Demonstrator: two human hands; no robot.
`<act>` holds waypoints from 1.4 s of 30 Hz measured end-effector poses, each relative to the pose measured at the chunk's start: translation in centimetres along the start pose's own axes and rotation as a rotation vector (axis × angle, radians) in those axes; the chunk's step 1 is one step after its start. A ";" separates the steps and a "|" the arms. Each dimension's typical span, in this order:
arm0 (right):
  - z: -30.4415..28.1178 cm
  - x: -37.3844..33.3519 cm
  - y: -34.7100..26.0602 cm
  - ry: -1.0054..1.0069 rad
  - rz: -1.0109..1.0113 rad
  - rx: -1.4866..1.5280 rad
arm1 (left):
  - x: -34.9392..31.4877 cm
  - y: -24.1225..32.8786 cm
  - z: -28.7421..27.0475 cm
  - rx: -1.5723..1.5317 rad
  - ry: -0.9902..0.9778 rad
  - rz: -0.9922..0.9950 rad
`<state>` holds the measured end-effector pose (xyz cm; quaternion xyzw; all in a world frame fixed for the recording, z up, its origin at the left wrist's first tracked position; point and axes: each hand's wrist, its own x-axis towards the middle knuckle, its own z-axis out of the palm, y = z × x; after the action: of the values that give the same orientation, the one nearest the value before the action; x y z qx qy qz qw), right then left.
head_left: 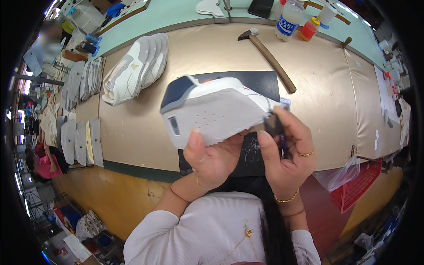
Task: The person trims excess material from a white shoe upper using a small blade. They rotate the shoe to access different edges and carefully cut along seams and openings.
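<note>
I hold a white shoe upper (216, 110) with a dark blue heel patch sideways above a black cutting mat (260, 84). My left hand (212, 159) grips it from below, thumb pressed on its grey sole side. My right hand (289, 150) pinches the toe end together with a small dark tool (276, 126), partly hidden by the fingers. Both hands touch the shoe.
A wooden-handled hammer (269, 57) lies behind the mat. A stack of white shoe uppers (132, 73) rests at the left, with flat insoles (81, 141) along the bench edge. Bottles (289, 20) stand at the back. A red basket (357, 187) hangs at the right.
</note>
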<state>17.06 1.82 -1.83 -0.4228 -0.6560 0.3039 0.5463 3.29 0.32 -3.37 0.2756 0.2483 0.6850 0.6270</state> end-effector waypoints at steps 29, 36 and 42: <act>-2.5 11.6 2.5 -0.697 0.015 0.313 | -2.5 4.4 -5.5 0.574 -0.196 -0.268; -0.7 10.2 3.2 -0.869 0.201 0.442 | -1.2 0.9 -1.8 0.171 -0.280 -0.321; -0.9 9.5 2.8 -0.603 0.195 0.232 | -0.9 0.7 -2.7 0.107 0.026 -0.353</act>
<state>18.09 11.51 0.32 -0.3093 -0.7057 0.5388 0.3405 0.97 -0.65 -4.92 0.2519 0.3372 0.5538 0.7185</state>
